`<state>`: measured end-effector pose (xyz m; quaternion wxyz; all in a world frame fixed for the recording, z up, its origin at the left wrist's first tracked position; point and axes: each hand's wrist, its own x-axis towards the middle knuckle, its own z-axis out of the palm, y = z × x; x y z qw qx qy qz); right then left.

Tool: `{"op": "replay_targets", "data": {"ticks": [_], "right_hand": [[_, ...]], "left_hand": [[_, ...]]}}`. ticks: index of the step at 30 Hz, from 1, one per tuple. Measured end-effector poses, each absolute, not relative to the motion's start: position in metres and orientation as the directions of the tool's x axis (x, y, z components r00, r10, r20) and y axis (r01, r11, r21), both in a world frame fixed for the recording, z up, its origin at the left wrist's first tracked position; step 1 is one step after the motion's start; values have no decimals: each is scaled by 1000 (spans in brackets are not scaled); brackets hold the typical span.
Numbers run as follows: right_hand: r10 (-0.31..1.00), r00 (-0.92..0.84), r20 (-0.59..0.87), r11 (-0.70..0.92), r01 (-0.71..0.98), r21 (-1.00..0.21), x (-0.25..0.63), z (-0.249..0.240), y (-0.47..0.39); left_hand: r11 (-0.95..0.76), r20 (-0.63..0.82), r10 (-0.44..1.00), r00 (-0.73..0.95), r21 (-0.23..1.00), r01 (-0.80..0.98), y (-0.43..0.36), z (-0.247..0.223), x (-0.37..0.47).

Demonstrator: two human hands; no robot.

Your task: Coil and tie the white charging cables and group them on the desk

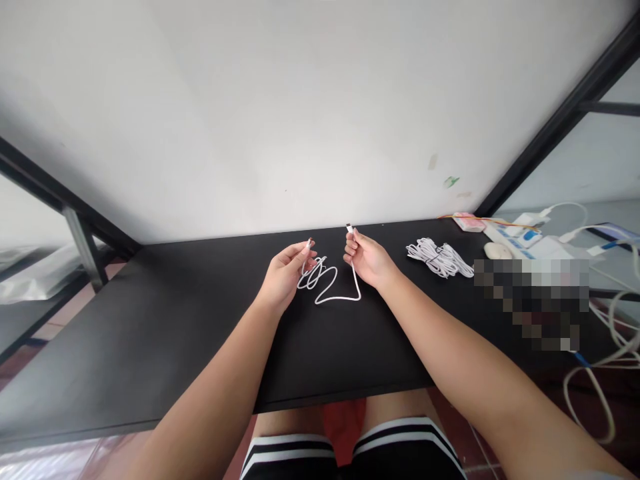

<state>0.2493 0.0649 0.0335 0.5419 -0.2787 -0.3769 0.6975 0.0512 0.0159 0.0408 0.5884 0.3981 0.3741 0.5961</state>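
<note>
A white USB cable [337,299] runs between my two hands, its middle lying in loose loops and bends on the black table [200,313]. My left hand [286,272] pinches one end of it, with a small connector tip poking up past the thumb. The other end is gripped in my right hand [369,257], where a white plug with a metal tip points upward. Both hands are held just above the table's far half, a short gap apart. To the right of my right hand lies a tied bundle of white cables [439,259].
At the right end, a white power strip [510,237] carries several plugged-in chargers and cords. A white mouse-like object [497,251] and a pink-and-white box [469,222] sit beside it. Loose white cables [617,333] hang at the right edge. A pale wall [300,133] rises behind the table.
</note>
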Motion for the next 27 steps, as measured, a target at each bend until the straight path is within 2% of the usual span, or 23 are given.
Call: {"op": "replay_targets", "data": {"ticks": [8,16,23,27], "right_hand": [[992,-97,77,44,-309,-950,246,22,69],[990,-89,113,104,-104,-989,245,16,71],[972,-126,199,227,282,-932,245,14,69],[968,-167,189,240,376,-895,244,18,65]], "left_hand": [[-153,135,985,-107,971,-186,18,35,49],[-123,107,978,-177,989,-85,18,38,50],[-139,137,974,-181,990,4,20,35,47],[-125,143,971,-190,987,104,21,32,43]]}}
